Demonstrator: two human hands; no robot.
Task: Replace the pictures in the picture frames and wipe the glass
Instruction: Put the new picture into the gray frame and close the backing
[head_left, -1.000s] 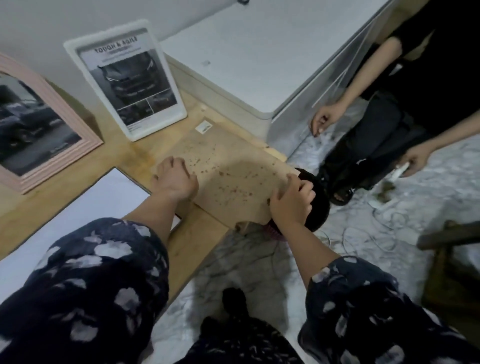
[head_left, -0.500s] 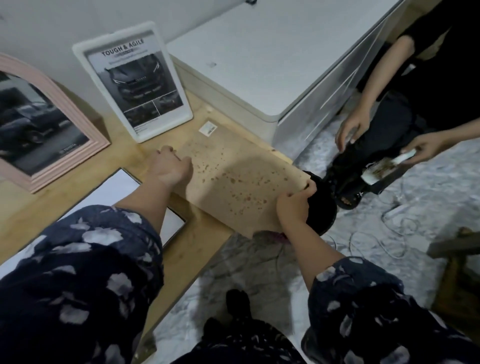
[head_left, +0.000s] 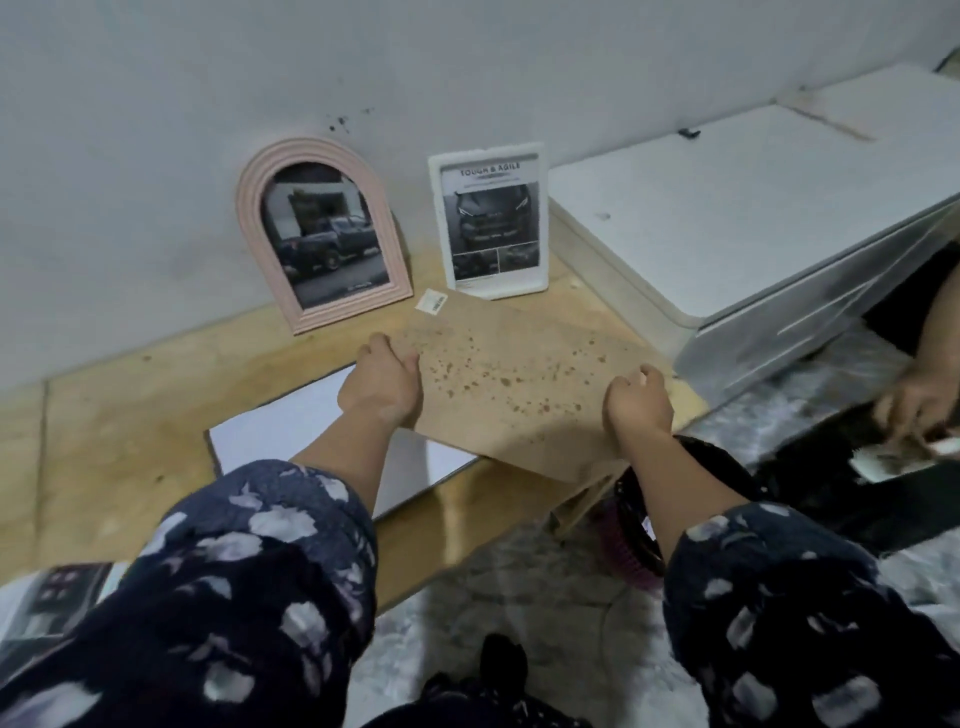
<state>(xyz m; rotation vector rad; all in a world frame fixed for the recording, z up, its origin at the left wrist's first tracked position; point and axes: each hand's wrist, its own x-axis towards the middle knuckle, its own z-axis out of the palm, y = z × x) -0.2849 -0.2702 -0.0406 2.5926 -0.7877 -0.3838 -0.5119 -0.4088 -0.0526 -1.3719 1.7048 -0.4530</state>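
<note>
Flat brown speckled backing board (head_left: 519, 384), rectangular, lying across the light wooden tabletop (head_left: 130, 415), its near right corner jutting past the tabletop edge over the marbled floor (head_left: 519, 587). Small white sticker label (head_left: 432, 302) at the board's far left corner. Left hand (head_left: 383, 384) at the board's left edge, fingers curled over that edge and gripping it. Right hand (head_left: 640, 401) on the board's right part near the front edge, fingers bent down onto the surface; whether gripping the edge or merely pressing cannot be told from here. Both forearms coming out of dark navy sleeves with pale floral print (head_left: 249, 561).

Under the board's left side and the left wrist, a flat white sheet with a thin dark border (head_left: 291, 426), lying on the tabletop. Behind the board, leaning against the grey wall (head_left: 156, 130): a pink arched picture frame (head_left: 317, 228) holding a photo of a dark pickup truck, and just to its right a white rectangular picture frame (head_left: 489, 226) with a car print headed "TOUGH & AGILE". White sticker nearly touching the base of the white frame.

At far lower left, a printed page with dark pictures (head_left: 47, 603), partly hidden by the sleeve. To the right, a white low cabinet (head_left: 727, 223) beside the tabletop. Below the right forearm, a black round object with a pink fringe (head_left: 636, 545) on the floor. At the right edge, another person's hand (head_left: 914, 400), blurred.
</note>
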